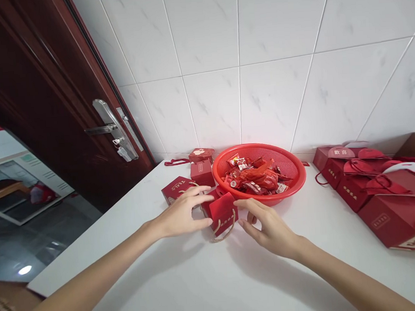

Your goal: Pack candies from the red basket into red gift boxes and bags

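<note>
Fingers [201, 198] of the left hand [178, 215] were spread open, those of the right hand [271, 228] half open, contact unclear, flanking the red box [227, 221] on the counter [209, 283] before the basket [288, 195]; uneven pressure on its flap [221, 204] risked a crease.

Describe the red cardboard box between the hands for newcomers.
Find the round red plastic basket. In front, slightly left, between left hand and right hand, is the small red box. Its beige rope loop, drooping toward the camera, sets it apart.
</note>
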A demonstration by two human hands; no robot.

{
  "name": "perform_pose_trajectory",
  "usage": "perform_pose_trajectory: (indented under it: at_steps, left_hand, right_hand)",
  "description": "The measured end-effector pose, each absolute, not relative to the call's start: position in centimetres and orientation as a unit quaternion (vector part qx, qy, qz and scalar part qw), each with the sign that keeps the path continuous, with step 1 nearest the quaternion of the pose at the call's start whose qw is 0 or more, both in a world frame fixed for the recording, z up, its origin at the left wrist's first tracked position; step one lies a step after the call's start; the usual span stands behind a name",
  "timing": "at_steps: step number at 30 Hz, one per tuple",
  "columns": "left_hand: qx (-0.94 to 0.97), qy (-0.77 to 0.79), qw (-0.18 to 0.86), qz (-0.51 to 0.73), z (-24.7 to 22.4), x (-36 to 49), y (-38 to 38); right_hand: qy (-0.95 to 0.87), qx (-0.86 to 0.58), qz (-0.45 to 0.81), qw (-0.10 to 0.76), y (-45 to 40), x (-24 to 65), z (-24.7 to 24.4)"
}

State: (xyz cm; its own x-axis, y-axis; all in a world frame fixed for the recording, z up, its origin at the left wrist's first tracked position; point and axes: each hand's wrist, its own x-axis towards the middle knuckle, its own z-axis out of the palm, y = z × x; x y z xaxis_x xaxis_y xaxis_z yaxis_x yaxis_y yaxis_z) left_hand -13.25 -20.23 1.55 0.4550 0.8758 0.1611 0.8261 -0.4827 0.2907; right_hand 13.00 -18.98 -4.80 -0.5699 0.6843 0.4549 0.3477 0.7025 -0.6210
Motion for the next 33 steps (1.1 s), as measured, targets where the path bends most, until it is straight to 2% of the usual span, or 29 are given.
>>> perform_pose_trajectory:
  at_steps: [3, 8, 11, 15, 19, 22, 26, 30, 33]
  left_hand:
    - [0.890, 0.421, 0.064, 0.162, 0.8, -12.3, -20.9]
    - [0.932, 0.299, -0.034, 0.204, -1.4, -10.0, -22.2]
    - [0.936, 0.277, -0.016, 0.216, -1.9, -9.1, -22.1]
    - [0.920, 0.299, 0.039, 0.249, -1.3, -8.8, -21.9]
    - [0.889, 0.355, 0.028, 0.288, -0.7, -9.7, -22.0]
    - [0.865, 0.425, 0.017, 0.265, -0.7, -10.7, -22.1]
    - [0.829, 0.491, 0.083, 0.252, -1.0, -11.4, -22.2]
    - [0.772, 0.525, 0.165, 0.319, -1.3, -11.6, -21.8]
    - [0.735, 0.541, 0.215, 0.347, -1.6, -11.7, -21.2]
  right_hand:
    - [-0.851, -0.313, 0.214, 0.364, -19.0, 12.2, -4.5]
    - [-0.838, -0.342, 0.212, 0.370, -19.3, 12.2, -4.3]
    - [-0.835, -0.353, 0.207, 0.368, -19.6, 12.7, -4.2]
    - [-0.848, -0.336, 0.186, 0.364, -20.1, 13.1, -3.9]
    - [-0.871, -0.304, 0.148, 0.356, -20.5, 12.8, -3.7]
    - [-0.884, -0.294, 0.116, 0.344, -20.6, 12.2, -3.7]
    - [-0.887, -0.342, 0.080, 0.300, -20.4, 11.2, -3.4]
    - [-0.877, -0.385, 0.118, 0.262, -20.2, 10.8, -3.0]
    - [-0.852, -0.391, 0.186, 0.295, -20.1, 11.2, -3.0]
